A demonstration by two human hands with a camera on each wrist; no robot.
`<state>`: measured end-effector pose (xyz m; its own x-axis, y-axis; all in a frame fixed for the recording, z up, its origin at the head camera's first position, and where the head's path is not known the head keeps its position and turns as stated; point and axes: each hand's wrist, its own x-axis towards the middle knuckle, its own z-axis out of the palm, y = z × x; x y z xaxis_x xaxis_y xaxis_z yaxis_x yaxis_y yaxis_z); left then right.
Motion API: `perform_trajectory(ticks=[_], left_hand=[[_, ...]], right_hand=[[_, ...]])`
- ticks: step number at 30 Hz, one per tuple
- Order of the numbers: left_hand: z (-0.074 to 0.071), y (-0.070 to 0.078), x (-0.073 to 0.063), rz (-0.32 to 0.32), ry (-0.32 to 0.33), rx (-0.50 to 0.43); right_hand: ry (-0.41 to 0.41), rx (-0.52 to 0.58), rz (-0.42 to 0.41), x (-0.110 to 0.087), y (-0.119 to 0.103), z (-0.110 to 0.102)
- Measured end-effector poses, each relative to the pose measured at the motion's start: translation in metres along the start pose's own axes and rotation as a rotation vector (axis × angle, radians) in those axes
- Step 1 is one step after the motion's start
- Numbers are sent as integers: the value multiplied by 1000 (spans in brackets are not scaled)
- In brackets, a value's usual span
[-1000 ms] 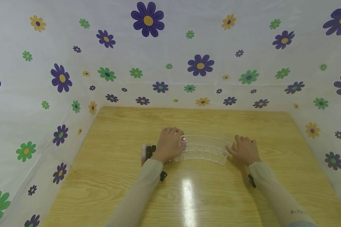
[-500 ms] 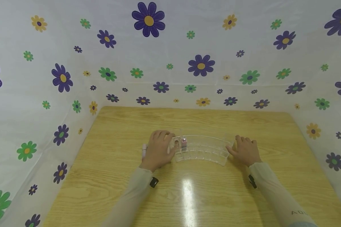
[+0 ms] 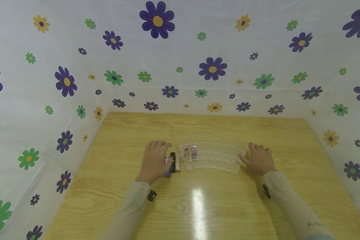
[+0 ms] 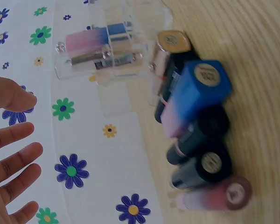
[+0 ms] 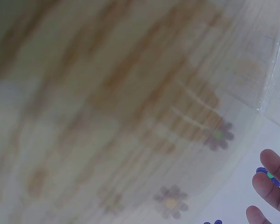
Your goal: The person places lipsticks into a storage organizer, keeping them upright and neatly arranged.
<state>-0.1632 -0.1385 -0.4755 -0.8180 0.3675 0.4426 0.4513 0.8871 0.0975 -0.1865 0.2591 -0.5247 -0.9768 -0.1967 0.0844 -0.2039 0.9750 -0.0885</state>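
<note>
A clear tiered organizer with curved rows lies mid-table. Two lipsticks stand in its left end: a pink one and a clear-cased one. Left of it, my left hand is over a row of lipsticks, fingers spread and holding nothing. That row, in the left wrist view, has a gold-ended tube, a blue-and-pink lipstick, several black ones and a pink tube. My right hand has its thumb at the organizer's right end, its fingers loosely extended.
The wooden table is bordered at the back and sides by a white flower-printed cloth. A bright glare streak crosses the table's front middle.
My left hand has moved left from the organizer's left end to the lipstick row. The clear-cased lipstick in the organizer has come into sight. My right hand stays put.
</note>
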Motion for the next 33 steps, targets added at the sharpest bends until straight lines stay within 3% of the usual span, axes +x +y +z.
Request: perform_trajectory(ticks=[11, 20, 27, 33], left_hand=[[16, -31, -21, -101, -44, -12], [20, -41, -28, -126, -82, 19], [23, -51, -35, -185, -146, 0], [22, -56, -40, -214, -132, -12]], right_hand=[[-2, 12, 8, -2, -2, -1], [-5, 4, 9, 1, 1, 2], [0, 11, 3, 0, -1, 1], [2, -2, 4, 1, 0, 2]])
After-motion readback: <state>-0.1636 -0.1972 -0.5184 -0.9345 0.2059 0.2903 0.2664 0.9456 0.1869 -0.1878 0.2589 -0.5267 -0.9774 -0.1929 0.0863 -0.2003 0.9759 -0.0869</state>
